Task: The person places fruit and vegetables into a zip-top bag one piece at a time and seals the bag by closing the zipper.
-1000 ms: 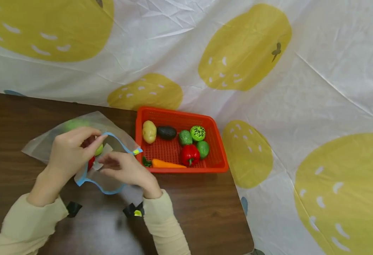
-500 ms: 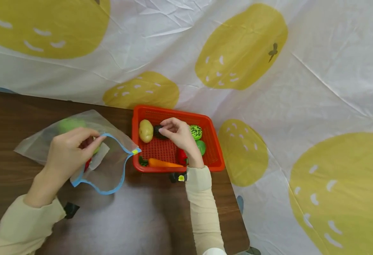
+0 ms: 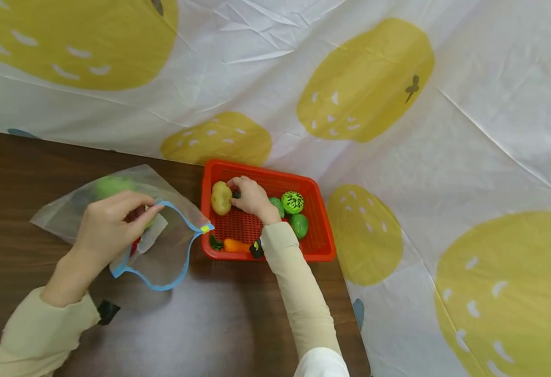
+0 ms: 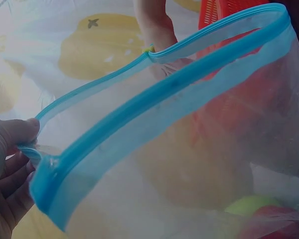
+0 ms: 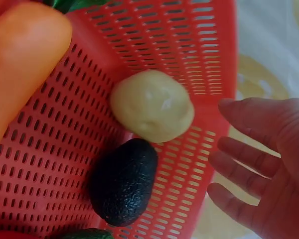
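My left hand [image 3: 112, 222] pinches the blue zip edge of a clear zip bag [image 4: 154, 104], whose mouth gapes. Through the film show a blurred green item [image 3: 112, 186], something red [image 4: 274, 221] and a pale white piece [image 3: 154, 234]. Over the red basket [image 3: 324, 225] is my right hand [image 3: 251, 199], its fingers spread and apart from the things below in the right wrist view. Nearest to it are a yellow potato [image 5: 152, 105] and a dark avocado [image 5: 123, 181], which the hand mostly hides in the head view.
Also in the basket lie an orange carrot [image 3: 235, 246], a striped green ball-shaped item [image 3: 292, 202] and a smooth green one [image 3: 299, 225]. A patterned cloth [image 3: 492, 157] hangs behind the brown table [image 3: 2, 209].
My right hand has left the bag's mouth, moved right to the basket, then shifted slightly left towards the potato and avocado. The left hand keeps its hold on the bag.
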Demonstrator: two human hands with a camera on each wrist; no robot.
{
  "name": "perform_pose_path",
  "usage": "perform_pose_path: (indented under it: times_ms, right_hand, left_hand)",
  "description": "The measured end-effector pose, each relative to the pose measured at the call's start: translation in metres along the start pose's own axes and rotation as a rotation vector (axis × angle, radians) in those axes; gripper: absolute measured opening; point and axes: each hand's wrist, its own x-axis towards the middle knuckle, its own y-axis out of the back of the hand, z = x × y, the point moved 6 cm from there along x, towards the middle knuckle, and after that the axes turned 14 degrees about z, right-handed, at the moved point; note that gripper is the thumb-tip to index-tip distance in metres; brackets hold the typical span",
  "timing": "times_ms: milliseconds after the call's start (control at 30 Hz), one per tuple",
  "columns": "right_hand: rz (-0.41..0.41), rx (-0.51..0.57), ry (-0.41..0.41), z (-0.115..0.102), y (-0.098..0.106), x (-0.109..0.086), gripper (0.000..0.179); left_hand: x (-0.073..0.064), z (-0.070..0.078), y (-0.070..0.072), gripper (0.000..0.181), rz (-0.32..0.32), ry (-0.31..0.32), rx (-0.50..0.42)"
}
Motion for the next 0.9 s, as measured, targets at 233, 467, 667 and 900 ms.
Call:
perform_pose_path:
  times_ms: [233, 467, 667, 900]
  right_hand:
    - [-0.076, -0.108, -0.011, 0.005, -0.016, 0.011, 0.050]
    - [-0.127, -0.168, 0.000, 0.005, -0.026, 0.014, 0.063]
    - [-0.190, -0.230, -0.002, 0.003, -0.034, 0.015, 0.075]
    - [-0.218, -0.232, -0.008, 0.006, -0.044, 0.021, 0.077]
  left_hand:
    - [-0.002, 0.001, -0.002, 0.056, 0.012, 0.012, 0.008]
    - [-0.002, 0.003, -0.002, 0.056, 0.013, 0.004, 0.009]
    - [-0.002, 0.003, -0.001, 0.054, 0.007, 0.008, 0.002]
    - [-0.002, 0.003, 0.000, 0.055, -0.006, 0.001, 0.003]
